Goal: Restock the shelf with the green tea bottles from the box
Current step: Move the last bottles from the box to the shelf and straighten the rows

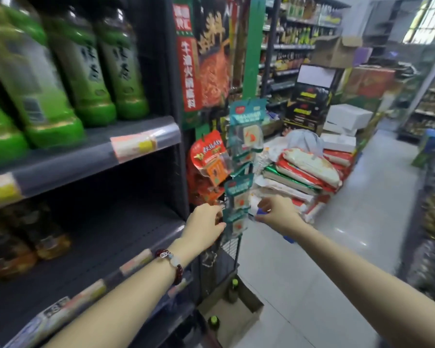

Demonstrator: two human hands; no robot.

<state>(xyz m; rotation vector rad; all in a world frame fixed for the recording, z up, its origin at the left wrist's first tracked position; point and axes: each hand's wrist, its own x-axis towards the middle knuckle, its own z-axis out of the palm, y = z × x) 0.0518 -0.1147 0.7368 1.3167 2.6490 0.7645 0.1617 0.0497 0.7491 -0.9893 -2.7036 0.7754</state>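
At the end of the shelving unit, in the head view, both of your hands reach forward to a hanging strip of small teal packets (237,212). Your left hand (204,224), with a dark red bead bracelet (172,263) on its wrist, has its fingers curled toward the left edge of a lower packet, fingertips touching or just beside it; motion blur hides whether they actually pinch it. Your right hand (278,213) sits just right of the strip with fingers bent inward around something small and blue (261,211), which you cannot identify from here, and you cannot tell how firmly it is held.

Green tea bottles (86,66) stand upright in a row on the upper shelf (96,151) at your left, close together, labels facing out. Price tags (136,144) run along that shelf's front edge. On the shelf below, amber-coloured bottles (23,247) sit at the far left, and the rest of that dark shelf (111,242) is bare.

Down on the floor, below the packet strip, an open cardboard box (241,315) rests against the shelving end, and two bottles with green caps (214,320) show inside it, standing upright. Red snack packets (210,162) hang just left of the teal strip. Stacked rice bags (309,172) lie farther along the aisle.
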